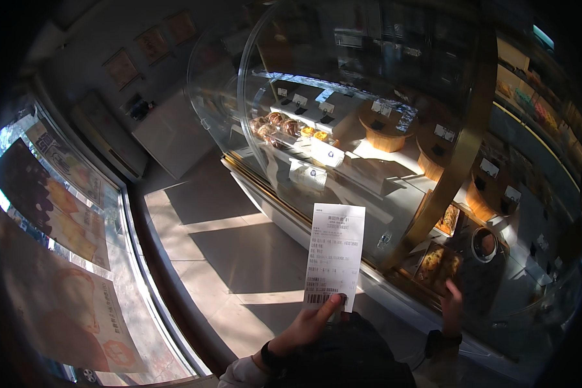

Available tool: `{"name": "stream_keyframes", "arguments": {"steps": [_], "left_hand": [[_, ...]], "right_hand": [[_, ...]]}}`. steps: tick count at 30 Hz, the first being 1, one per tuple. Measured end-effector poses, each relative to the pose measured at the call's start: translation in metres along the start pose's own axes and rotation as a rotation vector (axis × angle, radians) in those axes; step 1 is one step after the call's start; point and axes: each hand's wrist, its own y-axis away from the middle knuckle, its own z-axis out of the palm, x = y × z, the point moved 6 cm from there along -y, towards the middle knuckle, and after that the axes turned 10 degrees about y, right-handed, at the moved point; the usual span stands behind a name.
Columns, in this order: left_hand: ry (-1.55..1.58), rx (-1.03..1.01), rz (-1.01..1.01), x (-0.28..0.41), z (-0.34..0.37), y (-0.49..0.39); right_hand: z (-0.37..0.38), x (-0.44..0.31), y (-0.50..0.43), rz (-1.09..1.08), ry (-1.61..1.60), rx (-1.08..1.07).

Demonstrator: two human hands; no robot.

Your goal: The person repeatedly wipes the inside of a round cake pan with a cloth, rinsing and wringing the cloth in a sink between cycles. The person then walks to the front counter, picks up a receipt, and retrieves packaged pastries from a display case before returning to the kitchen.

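My left hand holds a long white printed paper slip upright by its lower edge, thumb over the front. The slip bears lines of print and a barcode. To the right, my right hand is raised near the lower part of the glass display case. One finger points up; the other fingers are hard to make out, and whether it touches the glass is unclear. Just beyond that hand lies a packaged bread on a wooden tray. A second packaged pastry lies behind it.
Wrapped buns and egg tarts stand inside the case, with round wooden stands holding small cards. A brass-coloured post crosses the glass. Left are a poster-covered window and a pale counter. Sunlit floor tiles run between.
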Motion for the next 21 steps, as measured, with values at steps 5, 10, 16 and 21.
{"name": "stream_keyframes", "arguments": {"steps": [5,10,16,21], "left_hand": [[0.101,-0.141,-0.021,-0.017,0.017,-0.02],[0.208,-0.366,0.011,-0.032,0.049,-0.036],[0.521,-0.628,-0.221,-0.055,0.086,-0.028],[0.373,-0.616,-0.212,-0.058,0.089,-0.011]], "right_hand": [[0.02,-0.053,0.094,-0.206,-0.041,-0.338],[0.064,-0.075,0.136,-0.171,-0.043,-0.407],[0.078,-0.08,0.159,-0.053,-0.051,-0.374],[0.073,-0.088,0.167,-0.136,0.035,-0.381]]}}
